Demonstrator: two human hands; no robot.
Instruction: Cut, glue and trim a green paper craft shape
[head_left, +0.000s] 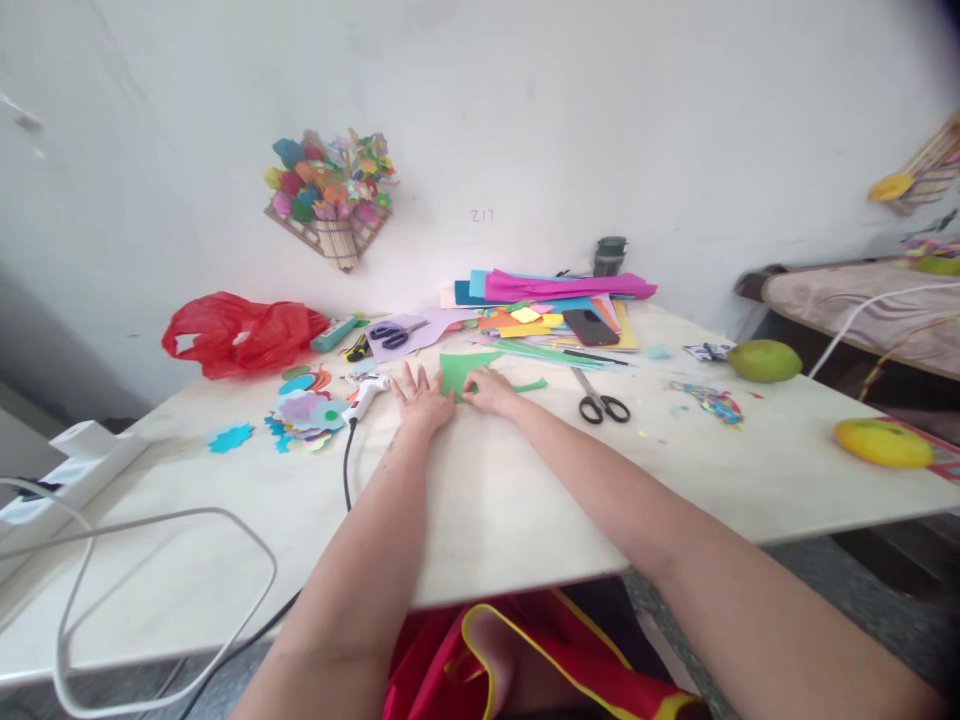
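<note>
A piece of green paper (pixel 454 368) lies flat on the table between my hands. My left hand (pixel 421 402) rests at its left side, palm down with the fingers spread. My right hand (pixel 489 390) is closed at the paper's lower right part, its fingertips pinched together on the paper. A narrow green strip (pixel 532 384) sticks out just past the right hand. Left of my left hand lies a white glue gun (pixel 366 396) with a black cord. Black-handled scissors (pixel 602 406) lie to the right of my right hand.
Cut paper flowers (pixel 304 415) sit left of the glue gun. Behind are purple-handled scissors (pixel 391 335), a red plastic bag (pixel 244 335), coloured paper (pixel 570 288) and a phone (pixel 590 327). A mango (pixel 765 361) lies right. A white cable (pixel 225 512) loops at left beside a power strip (pixel 75 475).
</note>
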